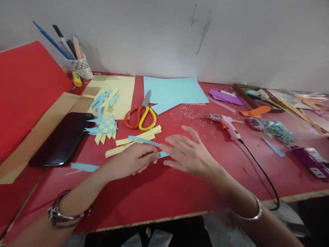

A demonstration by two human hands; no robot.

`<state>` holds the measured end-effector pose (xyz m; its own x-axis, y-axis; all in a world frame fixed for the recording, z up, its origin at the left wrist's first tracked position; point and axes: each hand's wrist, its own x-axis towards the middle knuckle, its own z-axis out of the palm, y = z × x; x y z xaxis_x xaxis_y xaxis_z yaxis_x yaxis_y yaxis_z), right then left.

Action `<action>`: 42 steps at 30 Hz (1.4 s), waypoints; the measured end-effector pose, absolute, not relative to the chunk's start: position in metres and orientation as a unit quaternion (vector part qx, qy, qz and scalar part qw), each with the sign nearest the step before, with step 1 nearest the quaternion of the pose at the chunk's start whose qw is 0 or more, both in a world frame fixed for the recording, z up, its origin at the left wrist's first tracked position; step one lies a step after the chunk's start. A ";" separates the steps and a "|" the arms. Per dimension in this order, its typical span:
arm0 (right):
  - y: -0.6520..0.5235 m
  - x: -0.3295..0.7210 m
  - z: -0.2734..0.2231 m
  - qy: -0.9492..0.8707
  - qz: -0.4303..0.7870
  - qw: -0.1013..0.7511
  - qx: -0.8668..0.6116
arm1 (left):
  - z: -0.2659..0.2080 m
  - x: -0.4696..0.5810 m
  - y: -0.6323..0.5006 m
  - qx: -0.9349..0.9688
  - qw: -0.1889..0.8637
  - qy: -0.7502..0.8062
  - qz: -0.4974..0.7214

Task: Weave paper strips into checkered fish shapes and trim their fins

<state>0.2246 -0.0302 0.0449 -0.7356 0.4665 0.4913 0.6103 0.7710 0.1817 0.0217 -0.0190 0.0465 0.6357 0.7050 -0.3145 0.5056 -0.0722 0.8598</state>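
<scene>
Near the table's middle, my left hand (140, 157) pinches a light blue paper strip (163, 154) between thumb and fingers. The strip's far end passes behind my right hand (189, 151), whose fingers are spread apart; it seems to hold nothing. Just beyond my left hand lie another blue strip (142, 140) and pale yellow paper strips (151, 133). Farther left is a woven blue and yellow paper piece (104, 127), with a second woven piece (105, 99) behind it. Scissors (144, 111) with one red and one yellow handle lie behind the strips.
A pink glue gun (226, 123) with a black cord lies at right, beside a purple box (311, 163) and a brown tray (246, 96). Blue paper (174, 89) lies at the back. At left are a dark phone (64, 140) and a pen cup (82, 67).
</scene>
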 end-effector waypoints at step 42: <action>-0.043 0.206 0.038 -0.888 0.145 0.018 -0.436 | 0.041 0.030 -0.019 0.847 0.401 0.349 0.021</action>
